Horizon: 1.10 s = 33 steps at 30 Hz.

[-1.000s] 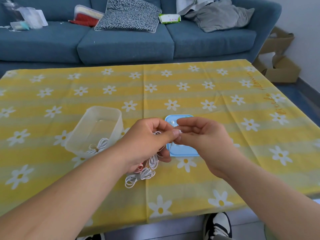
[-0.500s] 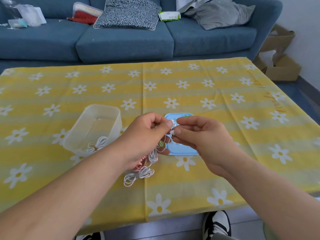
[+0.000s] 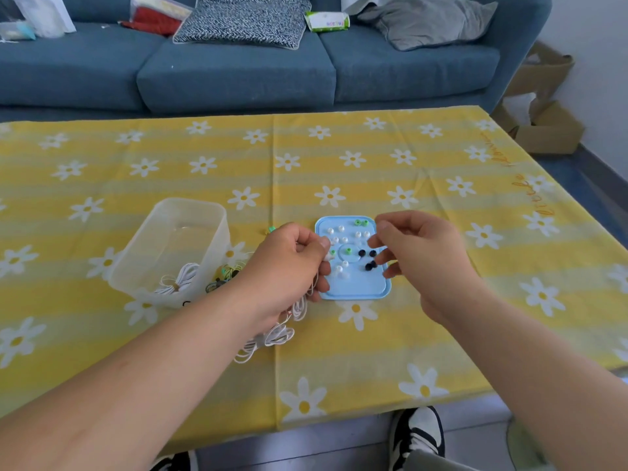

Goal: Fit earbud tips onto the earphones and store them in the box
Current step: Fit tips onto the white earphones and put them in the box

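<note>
Fingers (image 3: 316,248) of the left hand (image 3: 289,266) are clenching, pinching a white earbud (image 3: 327,258); its cable (image 3: 272,338) is running under the palm, mostly hidden, and spilling onto the daisy tablecloth (image 3: 373,334). The right hand (image 3: 421,256) is hovering with fingers (image 3: 380,254) loosely bent, gripping nothing visible, covering the blue tray's (image 3: 353,290) right edge. White, green and black earbud tips (image 3: 341,228) are lying there. Left, the translucent box (image 3: 190,215) is holding one coiled set (image 3: 176,280), its near corner disappearing behind the forearm. A blue sofa (image 3: 238,76) is standing beyond.
</note>
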{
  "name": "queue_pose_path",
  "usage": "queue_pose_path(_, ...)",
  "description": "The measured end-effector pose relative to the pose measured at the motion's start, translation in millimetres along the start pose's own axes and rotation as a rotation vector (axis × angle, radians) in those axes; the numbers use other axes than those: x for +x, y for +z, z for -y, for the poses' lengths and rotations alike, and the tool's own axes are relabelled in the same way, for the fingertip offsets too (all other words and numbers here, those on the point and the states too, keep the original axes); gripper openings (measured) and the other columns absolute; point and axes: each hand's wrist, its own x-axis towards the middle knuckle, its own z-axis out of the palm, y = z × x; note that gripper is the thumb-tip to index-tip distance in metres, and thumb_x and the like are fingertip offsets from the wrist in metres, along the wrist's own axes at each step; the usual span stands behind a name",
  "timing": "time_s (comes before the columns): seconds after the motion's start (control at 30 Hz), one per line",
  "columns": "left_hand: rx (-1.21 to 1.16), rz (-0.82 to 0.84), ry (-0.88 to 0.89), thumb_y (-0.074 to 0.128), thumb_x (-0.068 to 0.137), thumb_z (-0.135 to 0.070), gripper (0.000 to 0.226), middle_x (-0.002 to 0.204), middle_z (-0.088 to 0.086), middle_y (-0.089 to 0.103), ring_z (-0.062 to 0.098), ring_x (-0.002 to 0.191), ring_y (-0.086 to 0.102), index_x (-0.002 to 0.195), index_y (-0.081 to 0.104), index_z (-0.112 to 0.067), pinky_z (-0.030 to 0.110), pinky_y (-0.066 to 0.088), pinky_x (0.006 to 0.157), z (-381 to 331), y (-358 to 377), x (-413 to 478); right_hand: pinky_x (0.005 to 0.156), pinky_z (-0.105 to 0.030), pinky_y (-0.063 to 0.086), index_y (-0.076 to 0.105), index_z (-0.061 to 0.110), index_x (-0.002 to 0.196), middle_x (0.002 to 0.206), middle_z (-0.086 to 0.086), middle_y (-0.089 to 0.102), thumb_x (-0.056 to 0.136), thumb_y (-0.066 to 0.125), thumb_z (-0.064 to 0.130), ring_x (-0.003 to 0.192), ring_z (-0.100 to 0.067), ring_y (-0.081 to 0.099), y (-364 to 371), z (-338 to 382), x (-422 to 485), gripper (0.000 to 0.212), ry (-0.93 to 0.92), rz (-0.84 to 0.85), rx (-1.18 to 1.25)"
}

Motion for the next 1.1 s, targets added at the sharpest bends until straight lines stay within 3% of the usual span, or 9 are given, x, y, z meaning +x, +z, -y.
queue_pose_path(0.1,0.025,0.029,-0.04,0.057,0.104,-0.021,0.012,0.077,0.007,0.068,0.014,0.051,0.061,0.102,0.061,-0.01,0.029,0.051,0.048,7,-1,2,0.052,-0.026,0.055,0.072,0.018,0.102,0.086,-0.006,0.075,0.093,0.062,0.011,0.063,-0.012,0.067,-6,-11,10,0.015,0.008,0.032,-0.25)
queue_pose_path(0.23,0.045,0.03,-0.048,0.058,0.103,-0.021,0.013,0.073,0.005,0.068,0.015,0.052,0.062,0.1,0.06,-0.009,0.031,0.051,0.05,13,-2,5,0.067,-0.04,0.061,0.072,0.016,0.089,0.084,-0.006,0.073,0.089,0.064,0.012,0.069,-0.018,0.068,2,-26,17,0.009,-0.025,0.129,-0.511)
queue_pose_path(0.43,0.052,0.035,-0.045,0.059,0.102,-0.021,0.012,0.072,0.005,0.068,0.015,0.052,0.063,0.1,0.06,-0.009,0.03,0.052,0.05,16,-6,5,0.064,-0.027,0.054,0.072,0.017,0.097,0.089,-0.001,0.07,0.086,0.067,0.016,0.075,-0.019,0.068,33,-45,26,0.012,-0.092,0.206,-0.797)
queue_pose_path(0.53,0.037,0.043,-0.042,0.059,0.103,-0.02,0.012,0.072,0.005,0.068,0.016,0.051,0.062,0.1,0.059,-0.008,0.031,0.052,0.051,16,-12,2,0.062,-0.027,0.053,0.071,0.016,0.086,0.084,-0.004,0.072,0.084,0.068,0.013,0.074,-0.021,0.068,39,-47,32,0.005,-0.091,0.198,-0.865)
queue_pose_path(0.67,0.036,0.042,-0.036,0.058,0.103,-0.02,0.011,0.072,0.006,0.068,0.017,0.052,0.062,0.099,0.059,-0.009,0.032,0.052,0.053,15,-21,-1,0.055,-0.025,0.05,0.067,0.017,0.074,0.078,-0.003,0.07,0.086,0.063,0.011,0.07,-0.021,0.066,39,-40,28,0.013,-0.103,0.192,-0.899)
queue_pose_path(0.73,0.033,0.043,-0.034,0.058,0.103,-0.02,0.011,0.072,0.006,0.069,0.017,0.052,0.063,0.099,0.059,-0.009,0.03,0.051,0.051,14,-26,-2,0.058,-0.025,0.051,0.072,0.013,0.079,0.077,-0.003,0.071,0.088,0.065,0.011,0.071,-0.022,0.069,38,-29,22,0.011,-0.109,0.185,-0.801)
queue_pose_path(0.83,-0.005,0.061,-0.023,0.058,0.103,-0.019,0.011,0.073,0.008,0.07,0.016,0.049,0.063,0.101,0.059,-0.009,0.028,0.049,0.048,10,-33,-6,0.066,-0.028,0.06,0.077,0.007,0.089,0.078,-0.011,0.077,0.087,0.074,0.004,0.07,-0.023,0.075,40,-9,5,0.004,0.055,0.259,-0.204)
queue_pose_path(0.9,-0.052,0.055,0.001,0.058,0.103,-0.019,0.011,0.073,0.008,0.071,0.017,0.051,0.064,0.102,0.06,-0.009,0.029,0.05,0.047,7,-38,-9,0.069,-0.027,0.061,0.075,-0.002,0.096,0.079,-0.016,0.075,0.083,0.078,-0.002,0.072,-0.023,0.074,42,-1,-1,0.013,0.18,0.327,0.131)
queue_pose_path(1.1,-0.075,0.021,0.098,0.059,0.103,-0.018,0.009,0.075,0.007,0.073,0.018,0.059,0.066,0.104,0.061,-0.01,0.03,0.054,0.051,3,-49,-20,0.064,-0.023,0.06,0.072,-0.001,0.095,0.083,-0.013,0.074,0.076,0.072,0.004,0.071,-0.017,0.071,51,9,-4,0.02,0.328,0.486,0.446)
